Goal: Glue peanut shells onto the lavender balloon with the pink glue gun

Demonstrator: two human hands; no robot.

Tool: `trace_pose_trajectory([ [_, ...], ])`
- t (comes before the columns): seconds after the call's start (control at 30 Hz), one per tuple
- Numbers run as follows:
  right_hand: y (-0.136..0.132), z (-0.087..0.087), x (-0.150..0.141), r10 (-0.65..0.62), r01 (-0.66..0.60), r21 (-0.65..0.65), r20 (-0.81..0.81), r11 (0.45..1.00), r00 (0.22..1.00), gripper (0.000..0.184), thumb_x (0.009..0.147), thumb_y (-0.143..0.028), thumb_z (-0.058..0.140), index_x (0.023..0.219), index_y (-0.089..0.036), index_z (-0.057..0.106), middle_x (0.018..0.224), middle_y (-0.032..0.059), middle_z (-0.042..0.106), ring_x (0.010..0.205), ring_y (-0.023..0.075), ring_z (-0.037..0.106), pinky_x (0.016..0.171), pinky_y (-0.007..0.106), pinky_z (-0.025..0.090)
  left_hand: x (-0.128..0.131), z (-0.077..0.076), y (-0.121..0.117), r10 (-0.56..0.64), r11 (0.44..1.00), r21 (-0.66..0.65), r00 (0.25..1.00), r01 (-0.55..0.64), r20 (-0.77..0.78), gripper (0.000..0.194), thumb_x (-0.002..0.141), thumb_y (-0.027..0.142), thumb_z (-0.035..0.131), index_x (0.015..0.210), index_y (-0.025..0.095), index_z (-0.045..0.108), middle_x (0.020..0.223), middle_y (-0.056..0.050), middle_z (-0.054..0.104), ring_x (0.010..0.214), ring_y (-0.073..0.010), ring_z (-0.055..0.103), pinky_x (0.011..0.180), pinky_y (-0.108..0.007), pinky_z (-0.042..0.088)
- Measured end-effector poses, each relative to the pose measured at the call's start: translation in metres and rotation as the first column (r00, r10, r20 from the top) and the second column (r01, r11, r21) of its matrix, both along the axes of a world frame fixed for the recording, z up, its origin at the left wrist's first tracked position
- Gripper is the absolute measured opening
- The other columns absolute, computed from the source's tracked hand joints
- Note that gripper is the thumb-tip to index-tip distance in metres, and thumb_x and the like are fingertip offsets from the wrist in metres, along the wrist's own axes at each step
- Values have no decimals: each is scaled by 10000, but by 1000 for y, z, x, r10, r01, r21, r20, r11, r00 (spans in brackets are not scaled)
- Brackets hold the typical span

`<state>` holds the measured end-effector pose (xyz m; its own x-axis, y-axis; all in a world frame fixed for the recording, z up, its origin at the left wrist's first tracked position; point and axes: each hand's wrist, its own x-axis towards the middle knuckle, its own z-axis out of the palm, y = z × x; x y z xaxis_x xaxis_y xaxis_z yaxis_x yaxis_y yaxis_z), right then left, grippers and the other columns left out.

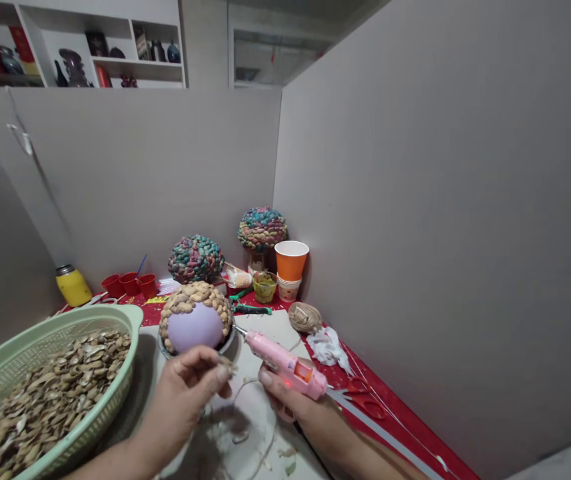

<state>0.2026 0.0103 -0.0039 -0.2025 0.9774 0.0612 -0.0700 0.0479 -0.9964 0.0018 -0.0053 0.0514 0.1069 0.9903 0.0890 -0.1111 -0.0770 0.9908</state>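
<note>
My right hand [285,399] grips a pink hot glue gun [285,363], its nozzle pointing left toward a lilac ball [194,327] partly covered with nut shells. The ball sits in a shallow dark dish [225,347]. My left hand [190,383] pinches a small shell [226,363] just below the ball, close to the glue gun's tip. Both hands hover over a pale work board [270,327].
A green basket [65,327] full of shells stands at the left. Behind are two painted shell balls [196,258] [262,228], an orange cup [291,259], small red cups [130,283], a yellow jar [72,285], twine [304,317], red scissors [365,397]. Grey partition walls close in.
</note>
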Motion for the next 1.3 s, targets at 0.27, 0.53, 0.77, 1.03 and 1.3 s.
trace_pose_trajectory([
  [0.27,23,1,-4,-101,49,-181,-291,982,951,463,635,-575,807,718,-141,670,668,34,612,583,123,522,518,210,408,-45,66,20,295,949,-170,938,-265,184,171,704,201,779,811,153,655,829,-72,735,702,-163,685,683,-264,569],
  [0.53,34,4,-3,-150,75,-204,-381,976,912,373,615,-472,862,806,-180,732,847,50,678,709,160,606,588,224,521,-72,76,26,326,944,-79,941,-320,89,224,676,254,783,812,152,635,864,-97,743,852,-214,706,794,-316,560],
  [0.77,73,38,-21,-134,53,-197,-424,979,896,399,602,-402,862,913,-192,728,1051,88,704,1096,263,595,741,278,575,-91,60,102,442,882,-119,888,-455,-125,197,801,297,702,891,141,620,873,-48,685,791,-164,651,697,-296,529],
  [1.03,108,37,-53,-73,-9,-197,-406,980,911,298,631,-327,822,846,-159,703,950,105,728,959,244,675,640,240,568,-80,25,113,374,898,-183,913,-400,-161,263,912,322,584,1105,145,602,1069,-72,647,880,-192,644,749,-379,551],
  [1.3,101,41,-52,-68,23,-103,-464,994,883,339,636,-366,806,908,-182,725,1124,85,694,1156,272,585,841,300,551,-77,28,95,440,898,-8,897,-440,-39,308,605,415,725,666,192,521,711,17,621,705,-155,605,627,-250,454],
])
